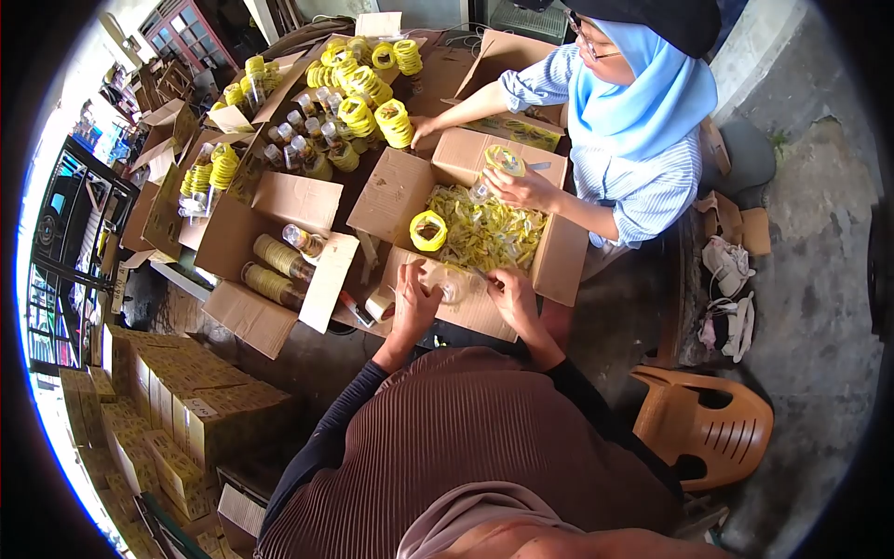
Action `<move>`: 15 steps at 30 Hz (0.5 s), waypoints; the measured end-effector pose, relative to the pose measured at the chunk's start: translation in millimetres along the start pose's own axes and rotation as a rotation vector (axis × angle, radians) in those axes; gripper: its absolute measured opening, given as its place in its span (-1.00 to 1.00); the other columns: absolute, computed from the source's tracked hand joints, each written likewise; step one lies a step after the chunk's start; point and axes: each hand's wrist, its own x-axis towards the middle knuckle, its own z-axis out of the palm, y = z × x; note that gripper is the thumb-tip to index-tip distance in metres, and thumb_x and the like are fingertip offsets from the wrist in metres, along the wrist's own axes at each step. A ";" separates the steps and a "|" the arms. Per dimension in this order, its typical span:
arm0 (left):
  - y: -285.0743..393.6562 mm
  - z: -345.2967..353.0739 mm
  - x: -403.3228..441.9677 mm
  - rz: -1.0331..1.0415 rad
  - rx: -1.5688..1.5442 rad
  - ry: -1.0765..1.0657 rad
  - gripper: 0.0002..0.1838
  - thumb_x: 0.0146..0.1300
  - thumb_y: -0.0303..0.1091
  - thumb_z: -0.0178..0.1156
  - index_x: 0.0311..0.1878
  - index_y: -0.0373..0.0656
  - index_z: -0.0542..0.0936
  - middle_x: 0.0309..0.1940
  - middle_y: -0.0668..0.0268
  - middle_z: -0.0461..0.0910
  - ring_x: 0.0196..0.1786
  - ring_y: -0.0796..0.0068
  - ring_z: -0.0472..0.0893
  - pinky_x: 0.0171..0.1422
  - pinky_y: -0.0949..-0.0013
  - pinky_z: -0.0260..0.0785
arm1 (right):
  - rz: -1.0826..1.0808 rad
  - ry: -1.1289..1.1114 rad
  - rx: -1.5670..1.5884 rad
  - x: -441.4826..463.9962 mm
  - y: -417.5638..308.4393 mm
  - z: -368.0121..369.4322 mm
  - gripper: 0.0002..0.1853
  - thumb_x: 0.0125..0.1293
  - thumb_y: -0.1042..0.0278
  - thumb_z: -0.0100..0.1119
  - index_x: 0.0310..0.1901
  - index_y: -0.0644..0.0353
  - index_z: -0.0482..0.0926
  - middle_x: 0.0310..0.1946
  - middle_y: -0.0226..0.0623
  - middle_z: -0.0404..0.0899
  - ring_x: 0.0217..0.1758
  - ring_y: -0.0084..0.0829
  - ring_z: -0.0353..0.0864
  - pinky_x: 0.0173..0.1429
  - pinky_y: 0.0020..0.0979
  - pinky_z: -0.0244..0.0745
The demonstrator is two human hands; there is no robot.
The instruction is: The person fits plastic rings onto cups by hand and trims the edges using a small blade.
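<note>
My left hand curls round the left side of a clear plastic container above the near flap of an open cardboard box. On the container's other side my right hand has its fingers pinched together near the rim; what they hold is too small to make out. Many small yellow packets fill the box. A yellow-rimmed jar with brown contents stands at the box's left edge, just beyond my left hand.
Across the box, a co-worker holds a yellow-topped jar. Stacked yellow rings and clear jars crowd the table's far left. Another open carton holds ringed stacks. An orange plastic chair stands at right, stacked cartons at left.
</note>
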 end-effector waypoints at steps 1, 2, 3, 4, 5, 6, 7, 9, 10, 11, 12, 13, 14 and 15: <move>-9.2 1.4 3.3 0.175 0.080 0.017 -0.57 -0.02 -0.51 0.27 0.00 -0.31 0.56 -0.24 0.10 0.52 -0.53 0.35 0.50 -0.38 0.33 0.40 | -0.034 0.022 0.003 -0.4 -1.8 -1.3 -0.83 0.10 0.52 0.24 -0.23 0.24 0.62 -0.34 -0.12 0.57 -0.27 -0.14 0.62 -0.18 -0.24 0.50; -15.5 4.6 1.4 0.178 0.080 0.017 -0.57 -0.02 -0.51 0.27 0.00 -0.31 0.56 -0.24 0.10 0.52 -0.53 0.35 0.50 -0.38 0.33 0.40 | -0.067 0.045 0.005 -0.5 -3.2 -2.3 -0.82 0.10 0.53 0.23 -0.22 0.24 0.62 -0.34 -0.13 0.57 -0.28 -0.15 0.62 -0.18 -0.24 0.50; -13.7 4.3 0.0 0.138 0.047 -0.031 -0.61 -0.02 -0.52 0.26 -0.03 -0.31 0.58 -0.26 0.11 0.53 -0.53 0.35 0.51 -0.38 0.33 0.40 | -0.067 0.048 0.005 -1.2 -4.2 -2.6 -0.82 0.10 0.53 0.23 -0.22 0.24 0.62 -0.34 -0.13 0.57 -0.28 -0.15 0.62 -0.18 -0.24 0.50; -11.8 4.4 -0.4 0.099 0.014 -0.080 -0.64 -0.02 -0.53 0.25 -0.07 -0.30 0.61 -0.27 0.12 0.54 -0.52 0.35 0.51 -0.37 0.33 0.40 | -0.074 0.085 0.040 -1.9 -5.0 -2.8 -0.82 0.09 0.55 0.23 -0.22 0.22 0.61 -0.34 -0.14 0.55 -0.29 -0.17 0.61 -0.19 -0.25 0.50; -9.7 5.4 0.0 0.131 0.014 -0.048 -0.69 -0.02 -0.55 0.24 -0.12 -0.28 0.65 -0.30 0.15 0.55 -0.51 0.37 0.52 -0.38 0.36 0.39 | -0.079 0.122 0.075 -2.2 -6.4 -3.0 -0.81 0.09 0.58 0.23 -0.22 0.21 0.61 -0.34 -0.16 0.54 -0.30 -0.19 0.60 -0.20 -0.27 0.50; -6.5 5.7 0.5 0.134 0.016 -0.052 -0.69 -0.02 -0.55 0.24 -0.12 -0.28 0.65 -0.30 0.15 0.55 -0.51 0.37 0.52 -0.38 0.36 0.39 | -0.077 0.127 0.077 -2.0 -12.5 -6.2 -0.81 0.09 0.58 0.23 -0.22 0.21 0.61 -0.34 -0.16 0.54 -0.30 -0.19 0.60 -0.20 -0.27 0.50; -3.4 5.9 0.7 0.167 0.025 -0.035 -0.69 -0.01 -0.57 0.23 -0.11 -0.27 0.65 -0.30 0.15 0.55 -0.50 0.35 0.53 -0.37 0.33 0.40 | -0.078 0.137 0.072 -2.6 -18.7 -10.4 -0.81 0.09 0.59 0.24 -0.23 0.20 0.60 -0.36 -0.18 0.53 -0.31 -0.20 0.60 -0.21 -0.27 0.50; 2.8 5.3 2.0 0.206 0.036 -0.024 -0.69 0.00 -0.58 0.21 -0.10 -0.26 0.65 -0.31 0.15 0.54 -0.48 0.34 0.54 -0.37 0.31 0.41 | -0.076 0.154 0.070 -3.5 -33.8 -20.8 -0.81 0.08 0.60 0.24 -0.23 0.19 0.60 -0.37 -0.20 0.52 -0.31 -0.21 0.59 -0.22 -0.28 0.50; 6.3 4.8 2.7 0.223 0.064 -0.031 -0.69 0.02 -0.59 0.21 -0.10 -0.21 0.65 -0.31 0.15 0.52 -0.41 0.25 0.56 -0.32 0.23 0.43 | -0.106 0.153 0.053 -4.0 -41.8 -27.1 -0.81 0.08 0.59 0.26 -0.24 0.19 0.59 -0.37 -0.22 0.51 -0.30 -0.21 0.59 -0.22 -0.27 0.50; 8.8 4.9 3.2 0.239 0.091 -0.039 -0.69 0.04 -0.60 0.20 -0.09 -0.17 0.65 -0.31 0.15 0.50 -0.35 0.17 0.58 -0.28 0.16 0.46 | -0.136 0.151 0.036 -4.6 -46.8 -30.7 -0.82 0.08 0.58 0.27 -0.24 0.18 0.59 -0.37 -0.24 0.50 -0.30 -0.21 0.58 -0.23 -0.26 0.50; 10.0 5.3 3.5 0.244 0.092 -0.043 -0.69 0.04 -0.60 0.20 -0.09 -0.17 0.65 -0.31 0.15 0.50 -0.35 0.17 0.58 -0.28 0.16 0.46 | -0.133 0.157 0.037 -5.4 -49.4 -31.3 -0.82 0.08 0.58 0.27 -0.24 0.18 0.59 -0.37 -0.24 0.50 -0.30 -0.21 0.58 -0.23 -0.26 0.50; 11.0 5.7 3.8 0.283 0.143 -0.049 -0.66 0.05 -0.59 0.21 -0.05 -0.14 0.64 -0.31 0.17 0.49 -0.34 0.17 0.58 -0.29 0.15 0.47 | -0.169 0.161 0.029 -6.3 -51.7 -30.9 -0.82 0.07 0.57 0.27 -0.24 0.18 0.59 -0.36 -0.25 0.50 -0.29 -0.21 0.58 -0.23 -0.25 0.50; 12.5 6.0 4.2 0.323 0.194 -0.055 -0.63 0.07 -0.59 0.21 -0.01 -0.10 0.63 -0.31 0.19 0.49 -0.33 0.17 0.59 -0.30 0.15 0.47 | -0.204 0.165 0.020 -7.1 -53.5 -30.6 -0.81 0.07 0.57 0.28 -0.25 0.18 0.59 -0.35 -0.26 0.50 -0.28 -0.20 0.57 -0.23 -0.24 0.50; 17.1 5.3 4.4 0.337 0.217 -0.060 -0.63 0.09 -0.57 0.21 0.01 -0.07 0.57 -0.29 0.19 0.48 -0.36 0.11 0.59 -0.34 0.11 0.48 | -0.200 0.173 0.022 -8.0 -54.8 -30.6 -0.81 0.07 0.57 0.28 -0.25 0.18 0.59 -0.35 -0.26 0.50 -0.28 -0.20 0.57 -0.23 -0.24 0.50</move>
